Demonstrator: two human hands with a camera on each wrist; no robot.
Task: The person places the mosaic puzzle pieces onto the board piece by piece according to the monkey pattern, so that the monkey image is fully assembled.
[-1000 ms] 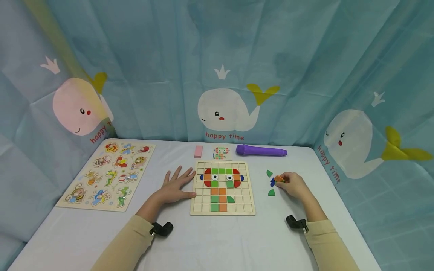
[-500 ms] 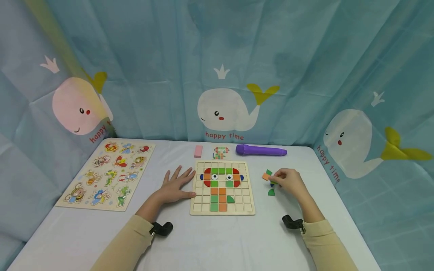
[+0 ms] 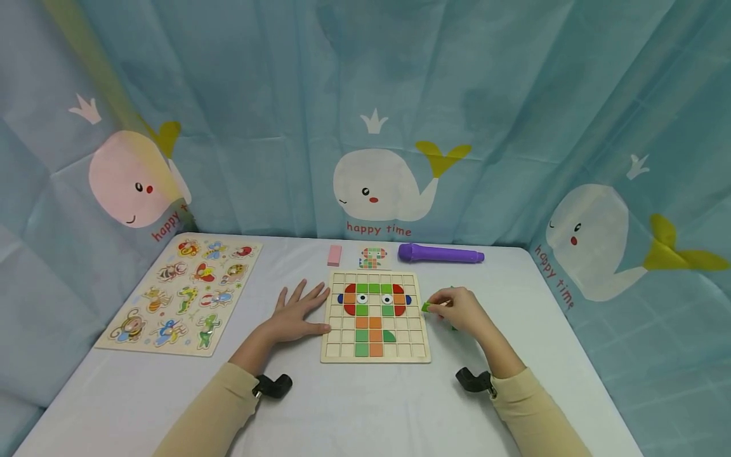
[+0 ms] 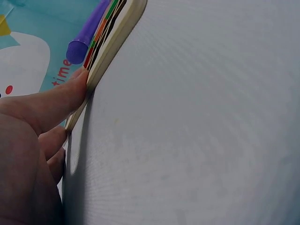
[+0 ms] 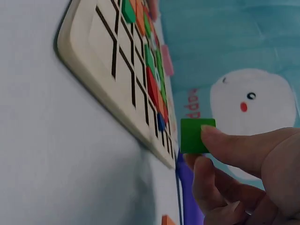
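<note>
A square wooden grid board [image 3: 400,348] bears a figure made of red, green, orange and blue pieces, with two round eyes. My left hand [image 3: 292,315] lies spread on the white table, its thumb and fingertips touching the board's left edge. Just off the board's right edge, my right hand [image 3: 461,311] pinches a green square tile [image 5: 193,136] between thumb and fingers. Most of the loose pieces are hidden beneath that hand; a bit of a green piece [image 3: 454,328] and the corner of an orange piece [image 5: 167,220] show.
Behind the board lie a pink block [image 3: 334,256], a pattern card [image 3: 373,258] and a purple microphone-shaped toy [image 3: 441,254]. A wooden insect puzzle [image 3: 181,298] is at the far left. A blue whale-print curtain [image 3: 257,158] borders the table.
My right hand has moved left from the loose pieces towards the board, bringing the green square tile. Half a second ago an orange tile was at its fingertips. The left hand has stayed still.
</note>
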